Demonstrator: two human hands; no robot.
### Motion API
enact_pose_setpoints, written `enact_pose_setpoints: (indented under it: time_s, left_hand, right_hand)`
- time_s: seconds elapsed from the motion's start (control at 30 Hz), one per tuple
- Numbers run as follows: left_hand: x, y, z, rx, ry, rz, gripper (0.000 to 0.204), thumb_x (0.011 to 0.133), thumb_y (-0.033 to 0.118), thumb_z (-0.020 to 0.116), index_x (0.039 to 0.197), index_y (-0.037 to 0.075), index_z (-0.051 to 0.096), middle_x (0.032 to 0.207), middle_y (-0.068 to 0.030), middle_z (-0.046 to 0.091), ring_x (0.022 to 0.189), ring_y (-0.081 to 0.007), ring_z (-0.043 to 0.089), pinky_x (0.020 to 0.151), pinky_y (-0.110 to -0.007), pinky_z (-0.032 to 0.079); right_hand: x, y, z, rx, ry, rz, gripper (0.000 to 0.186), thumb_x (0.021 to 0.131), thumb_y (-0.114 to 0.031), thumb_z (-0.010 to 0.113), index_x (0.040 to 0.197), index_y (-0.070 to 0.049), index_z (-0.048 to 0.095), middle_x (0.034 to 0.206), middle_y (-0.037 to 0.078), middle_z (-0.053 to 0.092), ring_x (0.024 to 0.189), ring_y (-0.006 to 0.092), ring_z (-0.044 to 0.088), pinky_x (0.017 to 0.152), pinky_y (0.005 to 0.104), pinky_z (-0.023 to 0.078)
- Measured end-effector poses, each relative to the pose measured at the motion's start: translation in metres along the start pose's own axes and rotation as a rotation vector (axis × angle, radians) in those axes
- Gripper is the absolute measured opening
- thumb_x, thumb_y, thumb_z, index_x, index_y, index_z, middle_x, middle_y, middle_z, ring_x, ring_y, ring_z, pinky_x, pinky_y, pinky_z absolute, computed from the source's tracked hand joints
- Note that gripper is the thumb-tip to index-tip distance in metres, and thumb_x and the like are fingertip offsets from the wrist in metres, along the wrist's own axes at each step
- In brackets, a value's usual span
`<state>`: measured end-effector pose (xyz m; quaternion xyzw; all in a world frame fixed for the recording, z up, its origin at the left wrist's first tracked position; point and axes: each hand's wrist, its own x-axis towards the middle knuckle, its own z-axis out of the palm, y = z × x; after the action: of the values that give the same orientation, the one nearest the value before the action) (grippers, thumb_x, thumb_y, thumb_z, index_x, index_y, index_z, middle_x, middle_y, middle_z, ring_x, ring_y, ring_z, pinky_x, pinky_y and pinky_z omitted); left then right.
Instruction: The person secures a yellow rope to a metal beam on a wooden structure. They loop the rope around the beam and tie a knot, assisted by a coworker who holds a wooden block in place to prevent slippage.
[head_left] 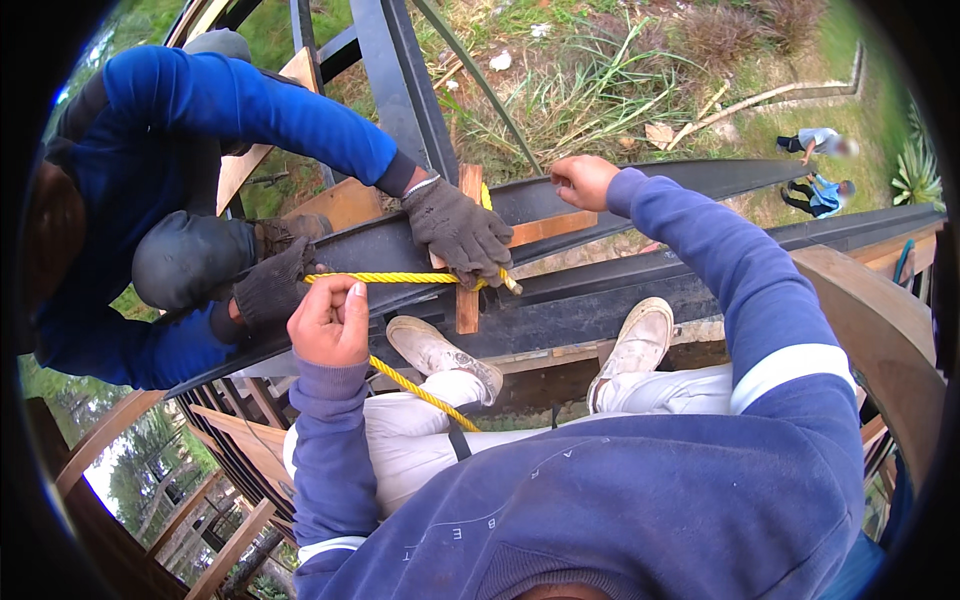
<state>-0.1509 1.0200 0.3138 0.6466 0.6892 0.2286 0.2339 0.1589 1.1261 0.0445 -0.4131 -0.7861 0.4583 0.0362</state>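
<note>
My left hand (pixel 330 320) is closed around a yellow rope (pixel 390 278). One length runs right from it to a short upright wood piece (pixel 468 310); another hangs from my fist across my lap. A co-worker's dark gloved hand (pixel 460 230) grips the rope's end by that wood piece, and their other gloved hand (pixel 272 288) is beside my left fist. Over the black metal beam (pixel 690 190), my right hand (pixel 585 183) is raised with curled fingers. Whatever it may hold is hidden. A thin green strip (pixel 490 95) comes close to its fingertips; contact is unclear.
The co-worker in blue leans in from the left. My shoes (pixel 640 340) rest beside a second dark beam (pixel 600 290). A curved wooden board (pixel 880 330) stands at right, with timber framing (pixel 240 440) at lower left. Grassy ground lies below, with two people at far right.
</note>
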Motion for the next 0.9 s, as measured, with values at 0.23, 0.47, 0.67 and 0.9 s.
enact_pose_setpoints:
  time_s: [0.23, 0.47, 0.67, 0.9]
  left_hand:
    - [-0.012, -0.015, 0.030, 0.277, -0.511, -0.264, 0.023, 0.080, 0.022, 0.065, 0.075, 0.000, 0.060, 0.054, -0.0097, 0.055, 0.045, -0.0185, 0.050, 0.047, -0.032, 0.040]
    - [-0.047, -0.052, 0.069, 0.480, -0.759, -0.301, 0.034, 0.081, 0.036, 0.060, 0.091, 0.004, 0.065, 0.071, -0.0154, 0.064, 0.077, -0.0329, 0.062, 0.073, -0.039, 0.048]
    - [-0.039, -0.031, 0.079, 0.460, -0.948, -0.265, 0.042, 0.082, 0.041, 0.057, 0.098, 0.003, 0.064, 0.084, -0.0199, 0.066, 0.084, -0.0344, 0.063, 0.080, -0.041, 0.048]
    - [-0.051, -0.047, 0.081, 0.547, -0.891, -0.231, 0.037, 0.079, 0.040, 0.059, 0.088, 0.006, 0.068, 0.076, -0.0181, 0.065, 0.081, -0.0347, 0.061, 0.078, -0.041, 0.047]
  right_hand:
    - [-0.021, -0.035, 0.064, -0.172, -0.216, -0.096, 0.050, 0.076, -0.025, 0.065, 0.117, -0.005, 0.043, 0.106, 0.017, 0.054, 0.091, 0.0376, 0.059, 0.078, 0.0460, 0.049]
    - [-0.014, -0.038, 0.080, -0.086, -0.135, -0.090, 0.028, 0.082, -0.020, 0.059, 0.102, -0.005, 0.047, 0.099, 0.018, 0.057, 0.086, 0.0383, 0.060, 0.075, 0.0466, 0.049]
    - [-0.014, -0.031, 0.089, -0.109, -0.096, -0.092, 0.027, 0.083, -0.022, 0.059, 0.102, -0.005, 0.048, 0.096, 0.018, 0.058, 0.085, 0.0374, 0.061, 0.074, 0.0463, 0.048]
    - [-0.012, -0.039, 0.087, -0.110, -0.117, -0.096, 0.034, 0.082, -0.024, 0.060, 0.108, -0.005, 0.048, 0.098, 0.018, 0.058, 0.085, 0.0376, 0.061, 0.075, 0.0462, 0.048]
